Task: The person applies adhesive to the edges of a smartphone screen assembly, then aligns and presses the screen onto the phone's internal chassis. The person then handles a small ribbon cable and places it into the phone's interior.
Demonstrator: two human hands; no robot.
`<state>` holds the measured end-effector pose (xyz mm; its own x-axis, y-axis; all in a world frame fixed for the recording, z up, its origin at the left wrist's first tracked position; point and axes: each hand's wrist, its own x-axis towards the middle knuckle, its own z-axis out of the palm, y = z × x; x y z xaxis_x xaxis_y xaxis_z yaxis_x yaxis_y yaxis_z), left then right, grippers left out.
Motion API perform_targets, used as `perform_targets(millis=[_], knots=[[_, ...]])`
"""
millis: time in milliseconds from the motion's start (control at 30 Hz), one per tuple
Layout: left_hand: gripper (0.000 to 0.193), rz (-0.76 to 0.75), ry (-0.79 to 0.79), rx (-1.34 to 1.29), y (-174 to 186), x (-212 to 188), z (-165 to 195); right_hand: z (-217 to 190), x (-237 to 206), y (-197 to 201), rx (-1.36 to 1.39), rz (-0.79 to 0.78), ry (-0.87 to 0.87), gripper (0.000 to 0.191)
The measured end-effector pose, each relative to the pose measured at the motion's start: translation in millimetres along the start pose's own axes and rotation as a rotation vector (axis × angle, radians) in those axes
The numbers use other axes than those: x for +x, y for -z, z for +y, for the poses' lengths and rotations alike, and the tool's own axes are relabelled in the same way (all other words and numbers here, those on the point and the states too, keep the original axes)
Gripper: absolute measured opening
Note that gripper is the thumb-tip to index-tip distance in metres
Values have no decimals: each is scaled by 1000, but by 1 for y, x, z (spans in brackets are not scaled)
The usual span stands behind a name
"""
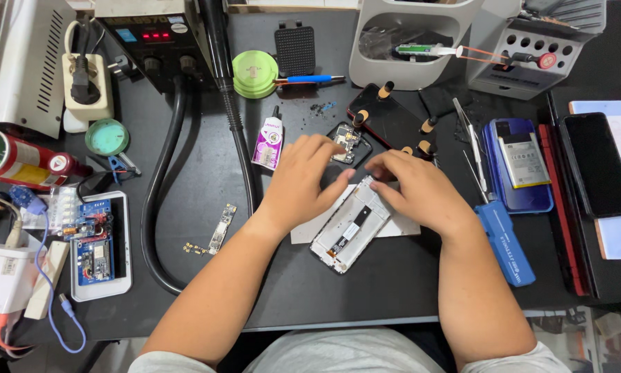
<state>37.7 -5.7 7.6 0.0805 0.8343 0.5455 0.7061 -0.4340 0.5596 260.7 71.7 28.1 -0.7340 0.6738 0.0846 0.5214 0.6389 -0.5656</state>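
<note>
Mid-desk, left hand and right hand press loosely curled fingers on the white phone frame; neither grips it.

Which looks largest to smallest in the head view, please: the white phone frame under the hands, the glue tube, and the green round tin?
1. White phone frame
2. Green round tin
3. Glue tube, though nearly alike in size to the tin

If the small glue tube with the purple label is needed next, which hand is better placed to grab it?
Probably the left hand: the purple-labelled glue tube lies just beyond it on that side. The right hand rests on the white-framed phone body, farther off.
</note>
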Motion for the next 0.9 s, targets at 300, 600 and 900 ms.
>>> perform_targets(millis=[300,600,900], knots=[[48,-415,328,-643,-4,-2,3,28,1,-17,790,160,-65,20],[35,-313,465,-1058,-22,-9,-19,28,9,-33,1083,429,-91,29],[34,-49,524,-1163,-16,-3,-20,17,13,-52,1011,176,-95,16]])
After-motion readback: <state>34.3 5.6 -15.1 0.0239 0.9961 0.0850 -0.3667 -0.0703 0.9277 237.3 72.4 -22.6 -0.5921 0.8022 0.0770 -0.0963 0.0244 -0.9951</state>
